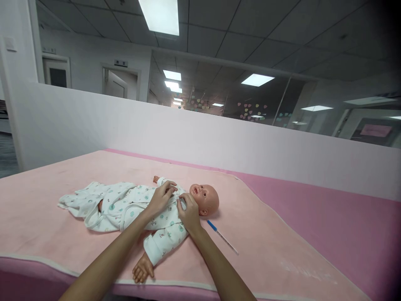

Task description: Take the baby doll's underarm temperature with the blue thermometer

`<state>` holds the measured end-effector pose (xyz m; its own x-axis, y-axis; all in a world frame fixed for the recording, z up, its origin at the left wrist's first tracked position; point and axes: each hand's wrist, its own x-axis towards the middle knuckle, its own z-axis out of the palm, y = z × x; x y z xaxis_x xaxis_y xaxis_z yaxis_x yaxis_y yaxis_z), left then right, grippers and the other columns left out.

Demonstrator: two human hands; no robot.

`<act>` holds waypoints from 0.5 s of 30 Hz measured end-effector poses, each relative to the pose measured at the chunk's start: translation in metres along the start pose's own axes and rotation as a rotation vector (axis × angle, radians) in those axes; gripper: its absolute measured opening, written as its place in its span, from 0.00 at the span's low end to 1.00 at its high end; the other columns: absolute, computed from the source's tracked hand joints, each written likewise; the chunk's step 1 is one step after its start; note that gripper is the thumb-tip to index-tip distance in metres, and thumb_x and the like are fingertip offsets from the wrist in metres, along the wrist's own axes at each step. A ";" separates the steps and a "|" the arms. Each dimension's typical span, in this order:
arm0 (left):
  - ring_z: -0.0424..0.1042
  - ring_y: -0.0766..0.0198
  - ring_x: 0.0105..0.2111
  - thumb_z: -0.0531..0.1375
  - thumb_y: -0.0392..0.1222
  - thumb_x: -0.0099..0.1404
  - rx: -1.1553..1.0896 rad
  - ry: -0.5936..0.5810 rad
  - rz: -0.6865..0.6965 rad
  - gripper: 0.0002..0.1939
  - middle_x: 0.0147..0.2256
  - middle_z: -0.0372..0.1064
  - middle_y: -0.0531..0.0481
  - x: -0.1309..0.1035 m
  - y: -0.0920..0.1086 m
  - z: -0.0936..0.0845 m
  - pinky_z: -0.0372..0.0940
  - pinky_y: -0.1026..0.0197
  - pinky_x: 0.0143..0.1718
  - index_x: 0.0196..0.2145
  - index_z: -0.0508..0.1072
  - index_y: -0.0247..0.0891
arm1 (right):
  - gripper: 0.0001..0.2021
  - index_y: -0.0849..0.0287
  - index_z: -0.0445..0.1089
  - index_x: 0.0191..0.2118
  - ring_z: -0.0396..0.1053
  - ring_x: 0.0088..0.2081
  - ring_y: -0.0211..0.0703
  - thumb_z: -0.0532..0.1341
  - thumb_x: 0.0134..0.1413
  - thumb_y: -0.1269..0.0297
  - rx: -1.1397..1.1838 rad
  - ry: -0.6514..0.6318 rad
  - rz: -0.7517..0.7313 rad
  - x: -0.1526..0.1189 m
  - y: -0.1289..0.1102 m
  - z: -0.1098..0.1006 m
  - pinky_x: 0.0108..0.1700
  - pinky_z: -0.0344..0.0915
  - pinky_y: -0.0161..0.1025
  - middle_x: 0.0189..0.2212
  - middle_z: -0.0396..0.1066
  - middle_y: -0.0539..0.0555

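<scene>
A baby doll (209,198) lies on its back, its head to the right, dressed in a white printed baby outfit (134,209). Over the doll's chest is my left hand (162,197), its fingers bent loosely and apart, touching the cloth. Close to the doll's chin, my right hand (189,212) has its fingers closed on the outfit near the neckline. A pale grey-white patch shows between those fingers, too small to make out. The fingertips of both hands are partly hidden. Beside the doll's head rests a thin glass thermometer (227,241) with a blue end.
The doll lies on a peach-pink mat (269,259) over a pink padded surface (344,221). A low white wall (188,133) runs along the far side, with glass above it. One doll hand (143,267) reaches the mat's near edge.
</scene>
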<state>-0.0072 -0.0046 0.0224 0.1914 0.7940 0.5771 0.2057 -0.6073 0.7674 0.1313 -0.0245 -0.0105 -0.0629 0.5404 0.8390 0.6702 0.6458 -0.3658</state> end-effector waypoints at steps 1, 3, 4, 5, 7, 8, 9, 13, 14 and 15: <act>0.69 0.63 0.36 0.47 0.39 0.62 0.031 0.040 0.015 0.10 0.34 0.71 0.50 0.000 0.002 -0.002 0.61 0.61 0.39 0.39 0.65 0.39 | 0.05 0.59 0.65 0.32 0.65 0.34 0.41 0.52 0.50 0.71 -0.005 0.004 -0.001 0.000 0.000 0.000 0.38 0.63 0.38 0.29 0.66 0.53; 0.68 0.62 0.36 0.46 0.40 0.63 0.168 0.131 0.065 0.10 0.34 0.70 0.50 -0.002 0.005 -0.007 0.60 0.60 0.39 0.37 0.66 0.40 | 0.06 0.59 0.65 0.33 0.65 0.35 0.41 0.52 0.50 0.71 -0.015 0.024 -0.010 0.000 0.000 0.000 0.40 0.63 0.38 0.30 0.67 0.53; 0.68 0.61 0.37 0.46 0.40 0.64 0.267 0.163 0.099 0.10 0.34 0.70 0.50 -0.004 0.006 -0.009 0.60 0.59 0.39 0.36 0.66 0.40 | 0.06 0.59 0.65 0.34 0.65 0.36 0.41 0.53 0.50 0.71 -0.020 0.031 -0.015 0.000 0.000 0.000 0.41 0.63 0.38 0.32 0.67 0.54; 0.67 0.61 0.37 0.46 0.40 0.64 0.373 0.173 0.139 0.10 0.34 0.70 0.50 -0.006 0.006 -0.012 0.59 0.58 0.40 0.35 0.66 0.40 | 0.07 0.59 0.65 0.35 0.65 0.37 0.42 0.53 0.50 0.71 -0.023 0.034 -0.017 0.000 0.001 0.000 0.42 0.63 0.38 0.33 0.67 0.54; 0.67 0.59 0.37 0.47 0.40 0.63 0.552 0.110 0.230 0.10 0.34 0.70 0.50 -0.010 0.006 -0.018 0.57 0.56 0.42 0.35 0.67 0.40 | 0.07 0.59 0.66 0.35 0.65 0.39 0.42 0.53 0.50 0.71 -0.022 0.024 -0.014 0.001 0.001 0.000 0.44 0.63 0.39 0.34 0.66 0.55; 0.66 0.59 0.37 0.48 0.40 0.62 0.606 0.045 0.272 0.09 0.35 0.69 0.49 -0.012 0.006 -0.022 0.56 0.56 0.42 0.35 0.67 0.40 | 0.07 0.59 0.65 0.35 0.64 0.39 0.42 0.53 0.50 0.71 -0.016 0.015 -0.010 0.001 0.001 0.000 0.44 0.63 0.39 0.34 0.66 0.55; 0.66 0.59 0.38 0.49 0.41 0.62 0.633 -0.028 0.303 0.09 0.36 0.69 0.49 -0.014 0.005 -0.026 0.56 0.56 0.43 0.36 0.67 0.40 | 0.06 0.59 0.65 0.34 0.64 0.38 0.42 0.53 0.50 0.71 -0.010 0.008 -0.005 0.001 0.002 0.000 0.43 0.63 0.39 0.34 0.65 0.55; 0.64 0.58 0.41 0.53 0.44 0.59 0.620 -0.208 0.315 0.11 0.40 0.68 0.49 -0.017 0.001 -0.039 0.56 0.57 0.44 0.40 0.67 0.42 | 0.02 0.59 0.62 0.30 0.63 0.36 0.41 0.53 0.49 0.71 0.000 -0.007 0.020 0.001 0.004 0.000 0.39 0.63 0.38 0.32 0.64 0.54; 0.64 0.58 0.42 0.53 0.43 0.59 0.610 -0.219 0.306 0.12 0.40 0.68 0.49 -0.017 0.001 -0.041 0.56 0.57 0.44 0.41 0.67 0.42 | 0.02 0.59 0.62 0.29 0.63 0.36 0.41 0.53 0.49 0.71 -0.002 -0.008 0.022 0.001 0.004 0.000 0.39 0.63 0.38 0.32 0.64 0.54; 0.64 0.58 0.42 0.53 0.41 0.58 0.600 -0.222 0.297 0.12 0.40 0.68 0.49 -0.017 0.000 -0.042 0.56 0.57 0.44 0.41 0.67 0.42 | 0.02 0.59 0.62 0.29 0.63 0.37 0.42 0.53 0.49 0.71 -0.005 -0.008 0.022 0.001 0.003 0.000 0.40 0.62 0.39 0.33 0.64 0.55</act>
<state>-0.0505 -0.0169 0.0248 0.4995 0.6064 0.6187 0.5956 -0.7590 0.2630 0.1334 -0.0220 -0.0106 -0.0542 0.5585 0.8277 0.6748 0.6315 -0.3819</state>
